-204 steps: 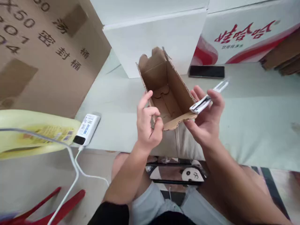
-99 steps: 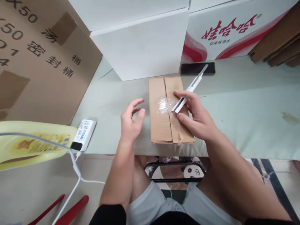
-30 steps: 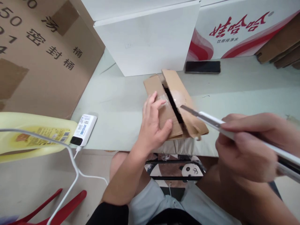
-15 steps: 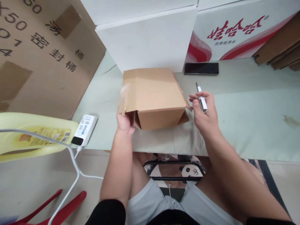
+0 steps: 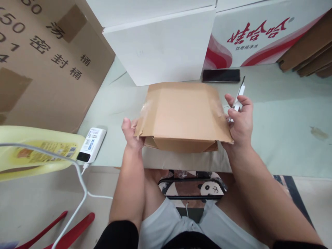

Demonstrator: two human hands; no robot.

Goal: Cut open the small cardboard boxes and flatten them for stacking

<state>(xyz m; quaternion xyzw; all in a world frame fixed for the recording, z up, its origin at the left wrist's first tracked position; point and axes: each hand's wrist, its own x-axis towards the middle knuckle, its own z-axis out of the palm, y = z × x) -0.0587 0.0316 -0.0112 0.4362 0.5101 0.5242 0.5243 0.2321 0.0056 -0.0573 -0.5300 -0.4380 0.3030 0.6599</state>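
While, in the head view, the left hand (image 5: 132, 136) holds the left flap of a brown cardboard box (image 5: 185, 110), some of its fingers hidden behind the cardboard, the right hand (image 5: 242, 124) supports the right flap and keeps a white utility knife (image 5: 240, 92) clasped in its fingers. The box lies between the two hands, its flaps spread outward to them; clear tape (image 5: 146, 108) shines just beside the left grip. Whether the box touches the table (image 5: 280, 131) cannot be told. The knife's bare blade points away from the person, up past the right fingertips, near a black smartphone (image 5: 221, 75) lying beyond that grip. Straight beyond both hands stands a white carton (image 5: 160, 52). Left of the left grip, well apart, is a white power bank (image 5: 92, 143), beside a yellow plastic bottle (image 5: 15, 136).
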